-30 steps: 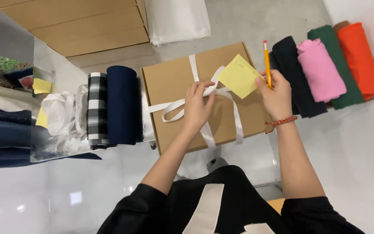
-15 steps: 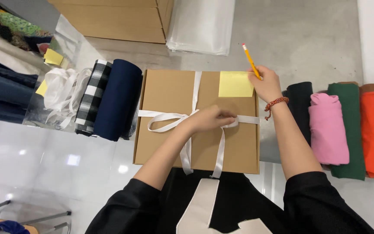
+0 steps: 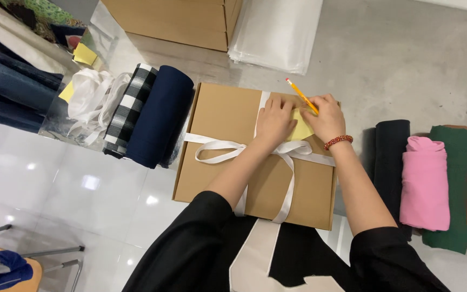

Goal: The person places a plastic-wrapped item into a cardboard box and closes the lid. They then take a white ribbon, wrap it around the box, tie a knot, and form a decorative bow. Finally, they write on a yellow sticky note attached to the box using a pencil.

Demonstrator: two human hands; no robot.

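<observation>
Here, yellow note (image 3: 301, 130) under left hand (image 3: 274, 122), right hand (image 3: 328, 116)

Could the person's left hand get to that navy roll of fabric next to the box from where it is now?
Probably yes. The left hand rests on the yellow note atop the cardboard box, and the navy fabric roll lies just beside the box's left edge. Only the flat lid and white ribbon lie between.

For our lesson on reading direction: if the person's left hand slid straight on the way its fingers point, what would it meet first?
The left hand points toward the far edge of the brown box. Beyond that edge lies bare grey floor, then probably the stack of white sheets, though depth is hard to judge.
</observation>
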